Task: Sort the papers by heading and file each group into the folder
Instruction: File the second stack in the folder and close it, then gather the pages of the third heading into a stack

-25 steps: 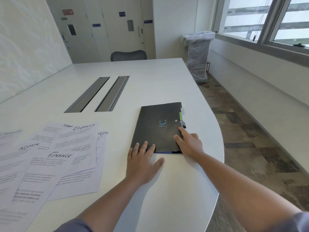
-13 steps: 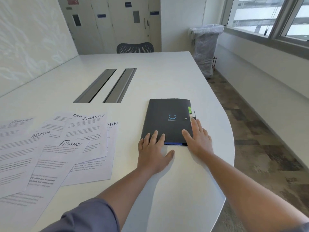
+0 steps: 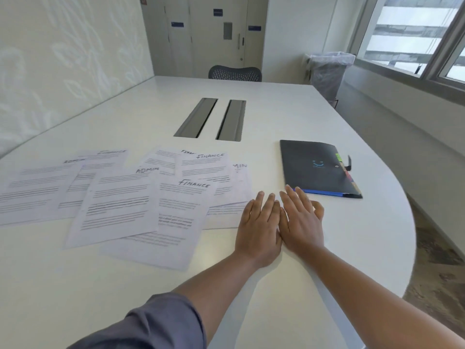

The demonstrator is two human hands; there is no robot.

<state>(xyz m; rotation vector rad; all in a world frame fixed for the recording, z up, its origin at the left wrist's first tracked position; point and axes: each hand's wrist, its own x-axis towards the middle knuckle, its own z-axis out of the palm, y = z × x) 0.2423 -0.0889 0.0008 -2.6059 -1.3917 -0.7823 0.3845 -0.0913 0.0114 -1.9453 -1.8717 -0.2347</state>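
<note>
Several printed papers (image 3: 120, 197) headed FINANCE or ADMIN lie spread and overlapping on the left half of the white table (image 3: 276, 285). A closed black folder (image 3: 314, 167) with coloured tabs along its right edge lies at the right, near the table's rounded edge. My left hand (image 3: 259, 227) and my right hand (image 3: 300, 220) lie flat side by side on the table, fingers straight, holding nothing. The left hand's fingertips reach the right edge of the paper spread. The right hand's fingertips sit just short of the folder's near left corner.
Two grey cable slots (image 3: 211, 119) are set into the table's middle. A mesh chair (image 3: 235, 73) stands at the far end, a lined bin (image 3: 327, 71) by the window wall. The table's curved edge (image 3: 412, 238) drops off at the right.
Both hands have left the folder's near edge and moved left, coming together on the table between folder and papers. The view has swung left, showing more papers.
</note>
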